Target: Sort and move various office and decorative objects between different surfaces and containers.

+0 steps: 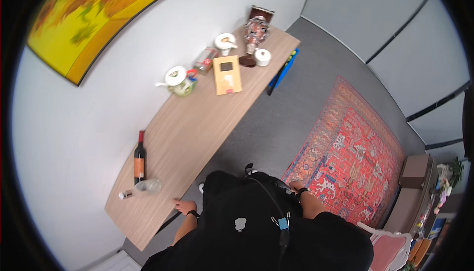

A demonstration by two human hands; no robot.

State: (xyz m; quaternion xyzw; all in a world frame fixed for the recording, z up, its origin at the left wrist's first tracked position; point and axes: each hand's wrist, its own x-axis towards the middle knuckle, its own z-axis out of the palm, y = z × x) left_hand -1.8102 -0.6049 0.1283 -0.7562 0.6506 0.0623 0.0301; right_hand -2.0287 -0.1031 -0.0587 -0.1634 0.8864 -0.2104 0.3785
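the left hand [185, 207], its fingers loosely open and empty, touches the surface [185, 133] at near edge; the right hand's [297, 186] fingers, i cannot tell.

A yellow painting [98, 19] hangs on a white wall [64, 142], and a wood-grain worktop [177, 133] stands along it. A red patterned rug [353, 162] lies on the grey floor [261, 128], between grey wall panels [365, 14] and a white-framed pink chair [390, 252].

Wood-grained table [182, 137]; dark bottle [139, 150], orange label [139, 165]; red patterned rug [353, 157].
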